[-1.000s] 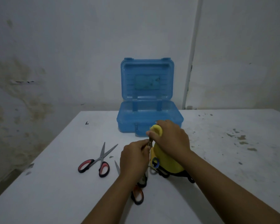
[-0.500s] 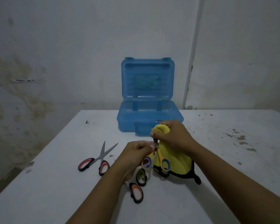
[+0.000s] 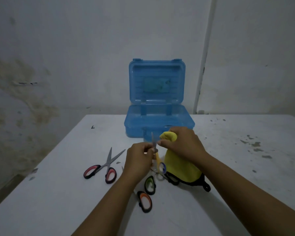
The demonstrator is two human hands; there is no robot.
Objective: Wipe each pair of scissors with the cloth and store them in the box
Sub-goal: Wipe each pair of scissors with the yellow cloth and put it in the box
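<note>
Left hand (image 3: pixel 140 159) pinches a small pair of scissors with yellow handles and blue-lined loops (image 3: pixel 157 160) near the pivot, blades pointing up and away, loops hanging toward the white table (image 3: pixel 58 193). Right hand (image 3: pixel 182 143) grips a bunched yellow cloth with black trim (image 3: pixel 180 169), its top tuft poking out above the fist just beside the blades; the cloth's lower end drapes onto the table. Behind both hands stands a translucent blue plastic box (image 3: pixel 158 123), lid upright and open. On the table to the left lies a pair of red-and-black-handled scissors (image 3: pixel 104 169), blades slightly apart. Nearer the person, partly under the left wrist, lie black handle loops lined green (image 3: pixel 150 184) and orange (image 3: pixel 144 201); their blades are hidden.
</note>
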